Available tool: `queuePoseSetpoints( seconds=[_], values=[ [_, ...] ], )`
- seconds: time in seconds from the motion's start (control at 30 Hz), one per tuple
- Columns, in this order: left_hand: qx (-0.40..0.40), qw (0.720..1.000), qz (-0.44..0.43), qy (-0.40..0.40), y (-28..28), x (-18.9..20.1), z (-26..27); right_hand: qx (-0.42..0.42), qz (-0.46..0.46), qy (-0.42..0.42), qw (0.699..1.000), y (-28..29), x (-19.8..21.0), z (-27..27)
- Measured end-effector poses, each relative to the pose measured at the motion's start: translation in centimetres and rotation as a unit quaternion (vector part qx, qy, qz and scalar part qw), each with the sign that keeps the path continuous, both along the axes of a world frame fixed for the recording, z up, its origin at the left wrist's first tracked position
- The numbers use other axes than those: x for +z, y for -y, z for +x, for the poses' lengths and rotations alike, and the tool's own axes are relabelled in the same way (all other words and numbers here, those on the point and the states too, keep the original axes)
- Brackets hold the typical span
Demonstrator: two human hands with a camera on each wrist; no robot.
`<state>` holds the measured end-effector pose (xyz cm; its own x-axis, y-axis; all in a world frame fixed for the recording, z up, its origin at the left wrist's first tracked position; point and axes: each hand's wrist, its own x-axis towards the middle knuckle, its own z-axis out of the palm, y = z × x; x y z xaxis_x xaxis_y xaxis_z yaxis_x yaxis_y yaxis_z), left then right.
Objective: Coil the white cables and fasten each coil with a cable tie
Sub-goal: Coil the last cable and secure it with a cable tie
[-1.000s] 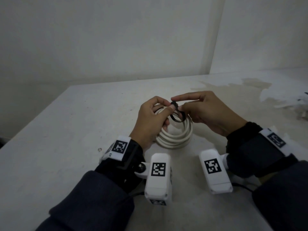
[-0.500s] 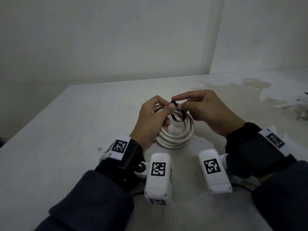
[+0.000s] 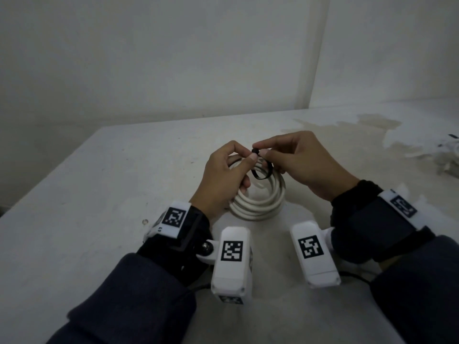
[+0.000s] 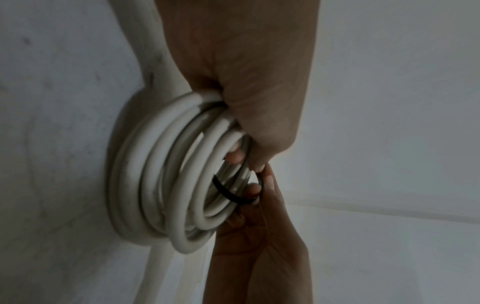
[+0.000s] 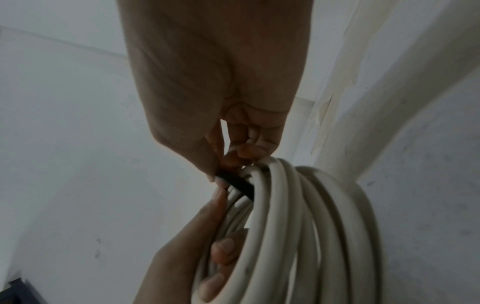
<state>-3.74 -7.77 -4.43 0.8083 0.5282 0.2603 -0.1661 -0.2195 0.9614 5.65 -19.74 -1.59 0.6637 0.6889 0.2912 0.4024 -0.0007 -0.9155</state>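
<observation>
A white cable wound into a coil stands tilted on the white table, its lower edge on the surface. My left hand grips the coil's upper left part, fingers curled through the loops. A black cable tie loops round the top strands. My right hand pinches the tie's end between thumb and forefinger near the top. The left thumb tip meets the tie's head there.
The table's left edge runs diagonally toward a pale wall. A brownish worn patch marks the table's far right. More white cable and small items lie at the right border. Wrist cameras sit below both hands.
Both hands and the coil have stayed almost in place. The right fingers shifted slightly at the tie's head, and the black loop looks a little tighter round the strands.
</observation>
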Motion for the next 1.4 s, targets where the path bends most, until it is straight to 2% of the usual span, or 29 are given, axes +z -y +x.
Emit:
queuePoseSetpoints(
  seconds=[0.23,0.53,0.97,1.4],
  values=[
    [0.005,0.999,-0.037,0.003,0.13,-0.05,-0.03,-0.007,0.005,-0.017,1.0,-0.07,-0.1,0.07],
    [0.007,0.999,-0.036,0.016,0.11,-0.08,0.07,0.012,0.0,-0.036,0.999,0.14,-0.13,0.29],
    [-0.004,0.997,-0.075,0.012,0.05,-0.29,0.13,0.02,-0.017,-0.02,0.999,0.26,-0.08,0.23],
    [-0.017,0.995,-0.103,0.0,-0.11,-0.29,0.12,-0.002,-0.056,0.106,0.993,-0.14,-0.27,0.1]
  ],
)
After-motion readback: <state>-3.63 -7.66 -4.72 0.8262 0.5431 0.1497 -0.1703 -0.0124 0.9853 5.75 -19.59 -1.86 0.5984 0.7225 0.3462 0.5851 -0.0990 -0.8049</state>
